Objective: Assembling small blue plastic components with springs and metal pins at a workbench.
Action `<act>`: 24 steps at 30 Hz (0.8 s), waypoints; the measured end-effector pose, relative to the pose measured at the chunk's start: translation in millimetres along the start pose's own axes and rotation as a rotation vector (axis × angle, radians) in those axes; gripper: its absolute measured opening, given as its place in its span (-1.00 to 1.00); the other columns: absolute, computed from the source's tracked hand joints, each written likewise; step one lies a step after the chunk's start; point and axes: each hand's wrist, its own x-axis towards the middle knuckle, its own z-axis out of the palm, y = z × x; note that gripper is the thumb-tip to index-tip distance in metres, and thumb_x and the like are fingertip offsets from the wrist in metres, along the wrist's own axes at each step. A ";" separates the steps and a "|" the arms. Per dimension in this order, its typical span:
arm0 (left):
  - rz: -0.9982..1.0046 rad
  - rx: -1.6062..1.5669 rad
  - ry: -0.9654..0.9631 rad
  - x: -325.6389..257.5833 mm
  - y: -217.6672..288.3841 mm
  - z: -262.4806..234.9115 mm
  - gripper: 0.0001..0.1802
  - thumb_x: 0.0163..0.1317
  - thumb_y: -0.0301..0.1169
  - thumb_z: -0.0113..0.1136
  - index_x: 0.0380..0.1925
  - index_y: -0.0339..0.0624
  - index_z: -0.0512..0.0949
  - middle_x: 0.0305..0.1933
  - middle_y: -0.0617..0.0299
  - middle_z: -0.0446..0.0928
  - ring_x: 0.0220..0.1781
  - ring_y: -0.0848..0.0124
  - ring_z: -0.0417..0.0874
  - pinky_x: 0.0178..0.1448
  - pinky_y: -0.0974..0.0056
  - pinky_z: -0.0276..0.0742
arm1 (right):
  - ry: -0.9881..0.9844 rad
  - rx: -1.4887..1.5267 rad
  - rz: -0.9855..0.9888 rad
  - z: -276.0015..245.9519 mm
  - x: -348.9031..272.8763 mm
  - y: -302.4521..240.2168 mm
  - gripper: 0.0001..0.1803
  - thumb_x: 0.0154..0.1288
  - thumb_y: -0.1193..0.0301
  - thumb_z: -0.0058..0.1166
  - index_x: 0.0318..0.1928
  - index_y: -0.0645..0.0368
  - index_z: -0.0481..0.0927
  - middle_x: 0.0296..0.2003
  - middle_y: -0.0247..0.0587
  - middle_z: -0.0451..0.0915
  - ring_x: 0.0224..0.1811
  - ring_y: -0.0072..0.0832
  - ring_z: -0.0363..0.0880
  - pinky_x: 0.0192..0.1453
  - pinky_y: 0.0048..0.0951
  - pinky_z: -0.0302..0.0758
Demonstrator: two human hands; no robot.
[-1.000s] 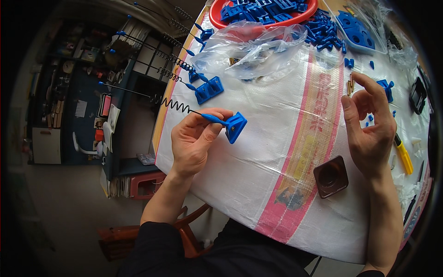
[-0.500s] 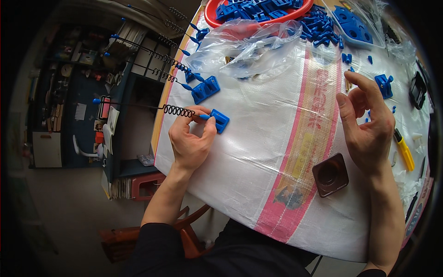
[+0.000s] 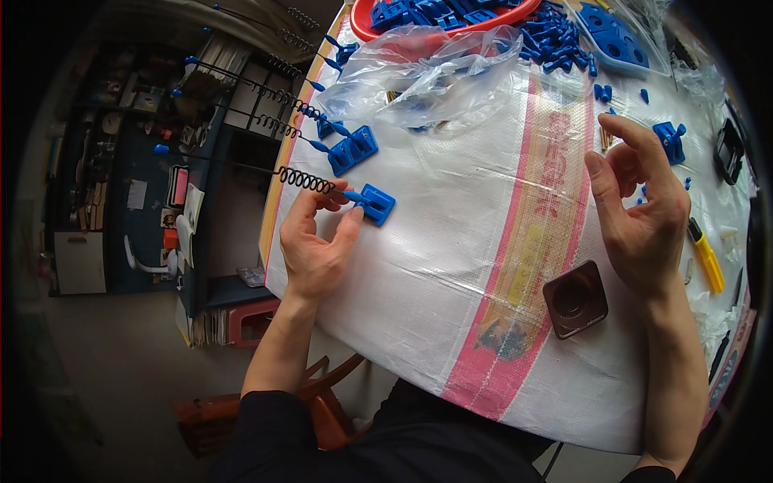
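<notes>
A blue base piece (image 3: pixel 376 205) lies near the table's left edge, with a black coil spring (image 3: pixel 304 179) on a rod running out from it over the edge. Beside the joint of base and spring is my left hand (image 3: pixel 314 258), its thumb and fingers apart, the thumb close to the base. My right hand (image 3: pixel 644 197) hovers over the right side with curved, spread fingers and nothing in them. Below it sits a dark brown square dish (image 3: pixel 575 299). A similar blue base (image 3: pixel 353 150) with spring rods stands farther up the left edge.
A red basin (image 3: pixel 451 30) of blue parts stands at the back, with crumpled clear plastic (image 3: pixel 427 76) before it. Loose blue pegs (image 3: pixel 555 44) and a clear tray (image 3: pixel 616 40) are beside it. A yellow-handled cutter (image 3: pixel 707 259) lies at the right.
My left hand has loosened from the blue stem and drawn slightly back to the left. The right hand has hardly moved. The whole view has shifted a little.
</notes>
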 end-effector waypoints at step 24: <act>-0.102 -0.179 -0.082 6.5 -3.6 0.5 -0.76 0.31 -0.60 0.32 -0.03 -0.35 0.62 -0.16 0.26 0.65 -0.17 0.62 0.59 -0.05 0.51 0.48 | 0.023 0.001 -0.013 -0.2 1.1 0.8 -0.67 0.24 0.52 0.29 0.04 0.15 0.61 -0.57 -0.32 0.52 -0.58 -0.58 0.45 -0.49 -0.50 0.41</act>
